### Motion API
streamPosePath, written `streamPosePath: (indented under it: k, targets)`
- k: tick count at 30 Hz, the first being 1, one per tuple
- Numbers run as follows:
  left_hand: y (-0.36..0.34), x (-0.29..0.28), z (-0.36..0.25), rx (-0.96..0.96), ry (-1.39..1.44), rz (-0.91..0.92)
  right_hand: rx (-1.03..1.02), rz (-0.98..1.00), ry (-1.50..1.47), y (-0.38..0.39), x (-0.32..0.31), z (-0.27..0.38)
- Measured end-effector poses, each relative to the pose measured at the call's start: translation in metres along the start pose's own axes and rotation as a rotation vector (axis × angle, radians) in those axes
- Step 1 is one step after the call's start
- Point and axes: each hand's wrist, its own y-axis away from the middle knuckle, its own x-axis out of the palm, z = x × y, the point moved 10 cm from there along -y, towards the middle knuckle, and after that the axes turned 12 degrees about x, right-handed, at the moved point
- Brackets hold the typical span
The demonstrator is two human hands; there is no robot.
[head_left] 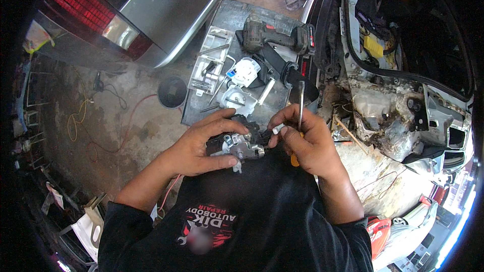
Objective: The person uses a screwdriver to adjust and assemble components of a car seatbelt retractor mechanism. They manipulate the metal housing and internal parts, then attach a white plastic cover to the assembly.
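Over my lap, my left hand [196,140] grips a black and metal mechanism that looks like a car door latch [250,151], its thumb along the near side and its fingers over the far side. White plastic parts sit on its face. Close to the latch's right side, my right hand [310,143] pinches a small white plastic piece [277,129] between thumb and forefinger. A screwdriver [301,98] is tucked in the same hand, shaft pointing away from me and yellow-orange handle below the palm. Fingers hide part of the latch.
Ahead stands a grey work table [234,12] carrying a cordless power tool [259,35], a compartment tray [214,50] and white round plastic parts [245,73]. A dark bucket [172,92] is left of it. A silver car [166,15] and a stripped car body [388,103] flank the table.
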Motion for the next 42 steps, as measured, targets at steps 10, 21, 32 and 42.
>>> streamPosePath:
  k: [10,21,32,42]
  targets:
    - [-0.001,-0.001,0.003,-0.013,0.009,-0.019,-0.204,-0.051,0.228,0.000,0.008,0.008]
    - [-0.005,-0.003,-0.001,0.011,-0.013,-0.003,-0.357,-0.108,0.459,0.005,0.018,0.028]
    - [-0.005,-0.003,0.002,0.014,-0.034,-0.005,-0.294,-0.118,0.435,0.004,0.011,0.021]
    - [-0.005,-0.004,0.000,0.033,-0.024,-0.004,-0.416,-0.138,0.482,0.005,0.010,0.028]
